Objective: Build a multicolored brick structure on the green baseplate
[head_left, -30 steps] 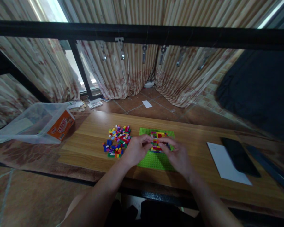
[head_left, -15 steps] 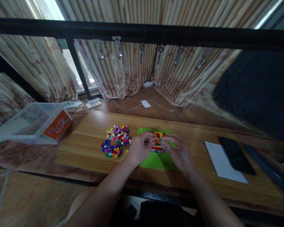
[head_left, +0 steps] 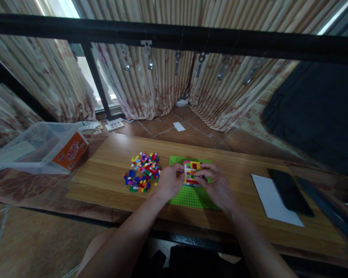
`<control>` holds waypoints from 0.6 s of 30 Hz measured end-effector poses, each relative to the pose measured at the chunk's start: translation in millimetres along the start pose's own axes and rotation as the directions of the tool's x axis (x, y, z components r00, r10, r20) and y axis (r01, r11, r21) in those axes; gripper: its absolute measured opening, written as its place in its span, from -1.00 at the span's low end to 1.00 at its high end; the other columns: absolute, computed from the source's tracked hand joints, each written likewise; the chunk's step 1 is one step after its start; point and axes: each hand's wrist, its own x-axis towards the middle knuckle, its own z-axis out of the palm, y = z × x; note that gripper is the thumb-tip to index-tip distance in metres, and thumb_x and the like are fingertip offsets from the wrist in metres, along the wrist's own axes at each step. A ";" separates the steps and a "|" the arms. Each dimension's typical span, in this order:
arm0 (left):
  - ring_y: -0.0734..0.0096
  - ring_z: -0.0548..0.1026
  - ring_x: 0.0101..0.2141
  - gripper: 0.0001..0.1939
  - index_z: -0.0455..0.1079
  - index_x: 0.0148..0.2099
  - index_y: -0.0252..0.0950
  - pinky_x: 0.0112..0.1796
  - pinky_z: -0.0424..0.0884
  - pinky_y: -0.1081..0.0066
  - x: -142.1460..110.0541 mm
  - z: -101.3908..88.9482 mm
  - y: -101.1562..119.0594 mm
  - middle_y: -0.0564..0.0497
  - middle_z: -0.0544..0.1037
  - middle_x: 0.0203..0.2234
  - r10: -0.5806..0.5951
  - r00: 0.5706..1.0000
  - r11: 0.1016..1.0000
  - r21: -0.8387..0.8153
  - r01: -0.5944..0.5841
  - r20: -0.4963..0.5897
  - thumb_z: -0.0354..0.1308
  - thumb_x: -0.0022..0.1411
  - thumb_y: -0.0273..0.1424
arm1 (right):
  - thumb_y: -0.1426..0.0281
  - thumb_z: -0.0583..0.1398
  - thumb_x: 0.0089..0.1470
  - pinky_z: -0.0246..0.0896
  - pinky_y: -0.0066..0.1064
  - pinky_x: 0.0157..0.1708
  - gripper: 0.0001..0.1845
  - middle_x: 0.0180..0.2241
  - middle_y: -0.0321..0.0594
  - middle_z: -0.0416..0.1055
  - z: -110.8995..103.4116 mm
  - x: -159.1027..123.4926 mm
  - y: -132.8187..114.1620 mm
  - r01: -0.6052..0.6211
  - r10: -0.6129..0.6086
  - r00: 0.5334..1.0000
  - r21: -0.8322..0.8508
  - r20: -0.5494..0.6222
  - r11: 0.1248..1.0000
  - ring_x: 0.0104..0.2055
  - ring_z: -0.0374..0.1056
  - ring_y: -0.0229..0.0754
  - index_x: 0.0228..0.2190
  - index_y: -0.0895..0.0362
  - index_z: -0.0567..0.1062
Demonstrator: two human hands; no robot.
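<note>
A flat build of toy bricks (head_left: 192, 177), mostly red, yellow and white on top, stands on the green studded baseplate (head_left: 191, 199). My left hand (head_left: 170, 182) has its thumb and fingers closed at the left edge of the build. At the right edge, my right hand (head_left: 217, 188) grips with bent fingers and thumb, and its fingertips cover part of that side. Whether a small loose brick is between the fingers is too fine to make out. Left of the baseplate lies a pile of loose bricks (head_left: 145, 166) in many colours, with blue ones nearest me.
The wooden table (head_left: 104, 170) carries a white sheet (head_left: 274, 200) and a dark phone-like slab (head_left: 291, 192) on the right. A clear plastic box (head_left: 42, 150) with an orange label stands at the left. Across the back runs a black bar (head_left: 174, 36) with metal hooks.
My hands have drawn slightly apart, and more of the build's top shows between them. The fingers of both hands have shifted to its sides. The pile looks the same.
</note>
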 end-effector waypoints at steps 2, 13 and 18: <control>0.35 0.60 -0.23 -0.79 0.54 -0.17 -0.31 -0.13 0.47 0.39 0.3 0.3 -0.7 -0.03 0.66 -0.27 0.009 1.000 1.000 -0.009 -0.009 0.003 0.12 0.19 -0.58 | 0.30 0.28 0.05 0.20 0.07 0.07 -0.92 -0.08 -0.18 0.45 1.5 0.5 -0.1 0.000 0.000 1.000 -0.009 -0.009 1.000 0.00 0.34 0.02 -0.42 -0.07 0.63; 0.35 0.60 -0.25 -0.78 0.53 -0.17 -0.30 -0.16 0.48 0.40 0.2 2.2 -3.5 -0.01 0.66 -0.31 0.015 1.000 1.000 -0.018 -0.015 0.003 0.11 0.19 -0.58 | 0.33 0.32 -0.05 0.22 0.03 0.04 -0.98 -0.12 -0.18 0.45 12.9 2.5 1.1 -0.034 0.035 0.995 0.006 -0.098 0.999 0.01 0.33 0.05 -0.47 -0.02 0.61; 0.35 0.59 -0.27 -0.77 0.53 -0.16 -0.32 -0.19 0.48 0.40 -1.1 1.8 -0.7 -0.03 0.66 -0.30 -0.003 1.000 1.000 -0.006 0.003 0.007 0.10 0.20 -0.57 | 0.34 0.33 -0.08 0.20 0.05 0.05 -0.97 -0.13 -0.17 0.44 14.4 3.2 0.6 -0.056 0.060 0.991 0.034 -0.118 0.998 -0.01 0.33 0.06 -0.51 -0.01 0.57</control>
